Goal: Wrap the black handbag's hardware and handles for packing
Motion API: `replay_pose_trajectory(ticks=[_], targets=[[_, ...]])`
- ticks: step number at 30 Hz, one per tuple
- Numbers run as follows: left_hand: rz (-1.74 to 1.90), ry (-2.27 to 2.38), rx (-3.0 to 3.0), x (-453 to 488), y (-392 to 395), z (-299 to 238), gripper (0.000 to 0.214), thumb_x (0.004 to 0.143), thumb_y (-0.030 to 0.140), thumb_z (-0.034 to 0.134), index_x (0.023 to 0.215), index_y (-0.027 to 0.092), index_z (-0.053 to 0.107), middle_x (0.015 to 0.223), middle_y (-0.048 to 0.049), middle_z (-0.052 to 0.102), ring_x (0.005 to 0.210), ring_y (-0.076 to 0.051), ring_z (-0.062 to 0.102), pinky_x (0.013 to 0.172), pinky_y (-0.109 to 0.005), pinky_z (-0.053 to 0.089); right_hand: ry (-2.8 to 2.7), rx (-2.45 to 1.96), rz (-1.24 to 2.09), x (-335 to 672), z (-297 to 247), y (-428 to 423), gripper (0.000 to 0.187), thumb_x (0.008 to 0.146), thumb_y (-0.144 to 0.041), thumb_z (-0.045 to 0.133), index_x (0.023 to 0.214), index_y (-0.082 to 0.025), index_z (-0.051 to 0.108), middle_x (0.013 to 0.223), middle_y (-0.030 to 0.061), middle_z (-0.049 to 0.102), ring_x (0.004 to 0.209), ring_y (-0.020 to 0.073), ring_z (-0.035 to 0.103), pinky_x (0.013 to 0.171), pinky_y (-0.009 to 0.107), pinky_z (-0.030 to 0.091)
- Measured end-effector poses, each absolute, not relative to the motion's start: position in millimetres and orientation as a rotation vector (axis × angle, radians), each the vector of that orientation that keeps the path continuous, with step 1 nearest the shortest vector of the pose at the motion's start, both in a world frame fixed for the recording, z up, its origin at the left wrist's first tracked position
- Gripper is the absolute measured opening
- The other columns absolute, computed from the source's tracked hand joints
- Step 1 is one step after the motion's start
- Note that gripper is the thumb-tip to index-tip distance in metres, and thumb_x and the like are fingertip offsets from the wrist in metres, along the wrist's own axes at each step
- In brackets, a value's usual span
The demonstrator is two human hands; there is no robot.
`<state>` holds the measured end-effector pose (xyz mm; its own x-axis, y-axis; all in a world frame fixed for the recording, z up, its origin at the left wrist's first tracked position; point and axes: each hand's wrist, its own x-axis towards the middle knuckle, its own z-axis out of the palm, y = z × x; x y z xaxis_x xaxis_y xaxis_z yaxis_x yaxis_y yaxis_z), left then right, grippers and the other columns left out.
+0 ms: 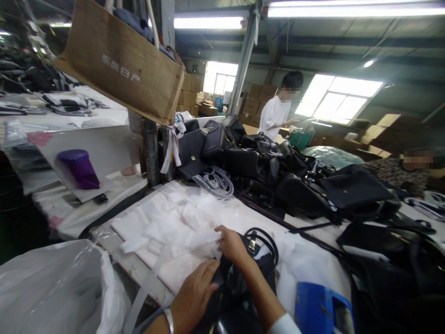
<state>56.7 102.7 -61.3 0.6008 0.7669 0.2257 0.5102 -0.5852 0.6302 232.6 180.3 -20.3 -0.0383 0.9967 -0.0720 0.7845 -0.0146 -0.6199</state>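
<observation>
right hand (232, 245) pinching white paper (181, 222) at 11 o'clock of black handbag (229, 292) | left hand (194, 294) flat, open, on it | I'd tug gently

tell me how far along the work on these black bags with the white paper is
Done: no finished bag can be told apart from the others. In hand: the left hand rests on one black leather-look handbag with loop handles, while the right hand grips crumpled white thin paper sheets at its mouth. Left: a large heap of black handbags lies behind, seemingly still waiting.
</observation>
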Motion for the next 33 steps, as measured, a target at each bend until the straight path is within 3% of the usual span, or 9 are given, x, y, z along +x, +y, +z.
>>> replay_pose_trajectory(ticks=[5,11,17,23,28,33], targets=[[0.705,1.041,2.301,55.1,104.2,-66.8,0.045,0.092,0.013,0.045,0.137,0.017,0.046,0.138,-0.0121,0.056,0.130,-0.023,0.050,0.110,-0.044,0.043,-1.657,-1.921,0.700,241.1,-23.0,178.7,0.037,0.076,-0.001,0.053,0.112,-0.012,0.051,0.068,0.0009,0.062,0.054,0.0135,0.056,0.054,0.022,0.037],[0.728,1.066,2.235,55.4,105.3,-59.3,0.042,0.093,0.017,0.045,0.135,0.022,0.049,0.135,-0.0077,0.060,0.127,-0.020,0.053,0.110,-0.040,0.044,-1.434,-1.822,0.853,256.5,-18.5,178.4,0.003,0.081,-0.019,0.058,0.081,-0.017,0.056,0.055,-0.0043,0.055,0.046,0.0109,0.051,0.050,0.021,0.035],[0.749,1.063,2.227,54.6,106.9,-64.1,0.040,0.094,0.021,0.045,0.134,0.022,0.050,0.135,-0.0072,0.059,0.128,-0.021,0.052,0.111,-0.041,0.043,-1.390,-1.632,1.003,259.1,-16.3,162.0,0.018,0.083,-0.035,0.054,0.077,-0.018,0.055,0.062,-0.0030,0.056,0.054,0.0110,0.048,0.052,0.021,0.035],[0.704,1.076,2.258,45.7,106.0,-54.3,0.039,0.097,0.027,0.044,0.136,0.022,0.046,0.138,-0.0069,0.056,0.130,-0.020,0.049,0.111,-0.042,0.042,-1.419,-1.646,0.931,256.3,-15.0,137.2,0.011,0.083,-0.030,0.056,0.080,-0.020,0.056,0.064,-0.0044,0.054,0.058,0.0118,0.048,0.056,0.022,0.035],[0.899,1.144,2.365,34.2,96.4,-25.4,0.031,0.098,0.024,0.042,0.128,0.022,0.049,0.125,-0.0083,0.062,0.121,-0.020,0.055,0.106,-0.040,0.046,-1.545,-1.622,0.937,250.7,-0.8,118.5,0.008,0.085,-0.026,0.057,0.080,-0.020,0.059,0.060,-0.0052,0.054,0.058,0.0119,0.049,0.057,0.023,0.033],[0.805,0.986,2.477,31.9,98.1,9.2,0.052,0.096,0.029,0.049,0.145,0.022,0.032,0.146,-0.0110,0.045,0.136,-0.024,0.039,0.113,-0.042,0.034,-1.755,-1.407,1.105,233.7,34.7,99.6,0.004,0.084,-0.021,0.060,0.083,-0.020,0.063,0.068,-0.0053,0.059,0.064,0.0107,0.052,0.061,0.021,0.036]])
